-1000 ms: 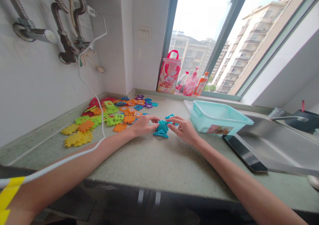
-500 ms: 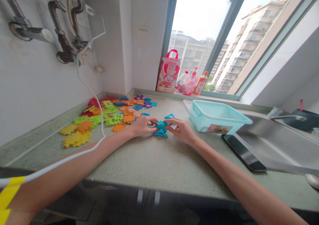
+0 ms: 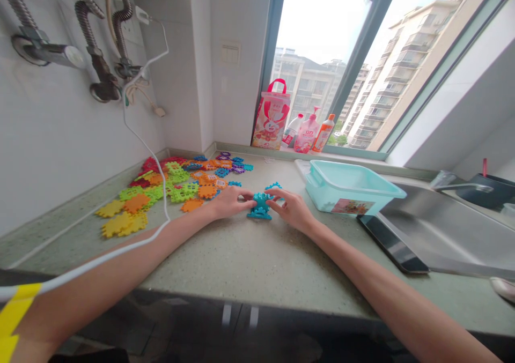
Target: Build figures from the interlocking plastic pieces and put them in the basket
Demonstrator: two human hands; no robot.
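**two hands closed on a blue block stack at the counter**

left hand (image 3: 229,202) reaching in over the speckled green countertop (image 3: 241,258), fingers (image 3: 243,195) stretched out, tips against the left side of the blue interlocking-block stack (image 3: 260,208); pinch or plain press not clear at this size. right hand (image 3: 291,209) on the far side, thumb and fingertips pressed together in a pinch on the stack's upper right. stack upright on the countertop between both hands, on a flat blue base. a small blue block (image 3: 274,185) just behind it.

left of the hands, a wide spread of loose plastic puzzle blocks (image 3: 181,191) in red, orange, green, yellow, purple and blue, near the wall. just right of the right hand, an aqua plastic tub (image 3: 345,206); past that, a stainless steel sink (image 3: 442,229). on the window sill, a printed bag with red handles (image 3: 271,121) beside pink and orange bottles (image 3: 306,139). a white cable (image 3: 149,151) running down the wall and across the left forearm (image 3: 120,264).
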